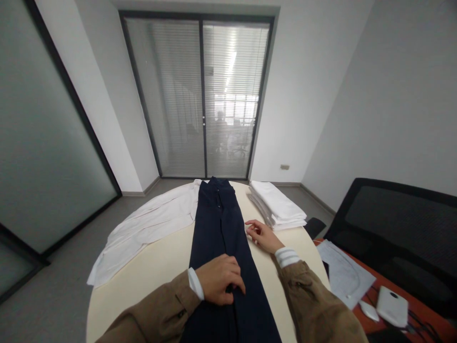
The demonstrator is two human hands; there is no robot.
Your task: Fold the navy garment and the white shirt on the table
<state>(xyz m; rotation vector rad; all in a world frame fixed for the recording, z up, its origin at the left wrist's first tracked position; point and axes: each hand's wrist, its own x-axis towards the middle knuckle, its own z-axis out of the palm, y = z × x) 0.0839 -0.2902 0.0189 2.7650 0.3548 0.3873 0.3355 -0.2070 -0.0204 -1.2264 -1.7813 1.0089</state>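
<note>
Brown sleeves (153, 312): 2, nearest my camera, coming in from the bottom edge; white cuffs (287, 257) show at both wrists.
Dark trousers (210, 238): laid lengthwise down the middle of the pale table (143, 267), waist end at the far rim, legs running toward me.
Left hand (220, 278): on the trousers, fingers curled, thumb close to them, a narrow grip; I cannot tell whether cloth is pinched.
Right hand (263, 236): just beside the trousers' right edge, fingers loosely bent; I cannot tell whether the fingertips hold that edge.
White garment (153, 221): spread left of the trousers, meeting them near the waist.
White stack (278, 205): folded cloth, far right of the table, beyond the right hand.
Red-brown desk (367, 325): at my right; bears a pale sheet (346, 274), white mouse (369, 311), white device (392, 305).
Black chair (392, 228): behind the desk.
Glass panels (171, 95): 2, ahead, with blinds.
</note>
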